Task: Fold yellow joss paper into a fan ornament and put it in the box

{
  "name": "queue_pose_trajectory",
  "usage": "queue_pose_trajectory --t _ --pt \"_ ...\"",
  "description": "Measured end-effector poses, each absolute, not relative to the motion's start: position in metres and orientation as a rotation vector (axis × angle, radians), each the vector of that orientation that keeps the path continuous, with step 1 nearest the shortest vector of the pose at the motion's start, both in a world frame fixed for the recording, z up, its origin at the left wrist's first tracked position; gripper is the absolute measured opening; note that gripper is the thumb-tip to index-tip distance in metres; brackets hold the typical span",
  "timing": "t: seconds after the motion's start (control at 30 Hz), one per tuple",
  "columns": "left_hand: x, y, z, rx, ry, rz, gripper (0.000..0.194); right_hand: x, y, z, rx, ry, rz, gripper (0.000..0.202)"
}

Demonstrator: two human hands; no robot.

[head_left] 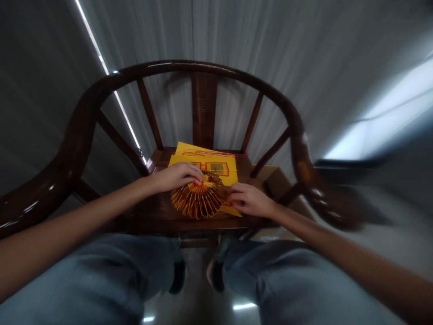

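Note:
A pleated gold-and-yellow paper fan [198,201] is spread in a rounded shape above the seat of a dark wooden chair [149,216]. My left hand [182,175] pinches it near its centre, fingers closed. At the fan's right edge, my right hand [250,199] has its fingers curled closed on the pleated paper. Behind the fan lie yellow paper sheets [232,169] with red-framed printed squares. Thin pink-red strings [216,154] rest across the rear sheet. A yellow paper corner [233,211] shows beneath my right hand.
The chair's curved armrest [297,135] rings the seat, with its back splat [204,113] behind. A cardboard box [277,180] stands beyond the seat on the right. My knees are on both sides below, and a grey wall [162,36] rises behind.

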State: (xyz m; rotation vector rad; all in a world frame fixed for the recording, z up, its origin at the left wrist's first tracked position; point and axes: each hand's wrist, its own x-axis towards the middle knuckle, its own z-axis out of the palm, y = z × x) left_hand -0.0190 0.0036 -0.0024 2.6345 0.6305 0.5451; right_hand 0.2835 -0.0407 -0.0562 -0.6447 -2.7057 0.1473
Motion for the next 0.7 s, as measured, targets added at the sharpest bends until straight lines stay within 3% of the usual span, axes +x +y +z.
queue_pose_trajectory --t 0.2,0.5,0.7 --pt "-0.019 0.004 -0.003 2.619 0.625 0.554 0.018 0.283 -0.04 -0.061 -0.636 -2.766 0.055 0.022" --pt "-0.018 0.004 -0.005 2.655 0.618 0.564 0.018 0.291 -0.037 -0.068 -1.08 -2.677 -0.006 0.016" --pt "-0.018 0.004 -0.006 2.659 0.617 0.566 0.02 0.286 -0.037 -0.068 -1.121 -2.736 -0.063 0.016"
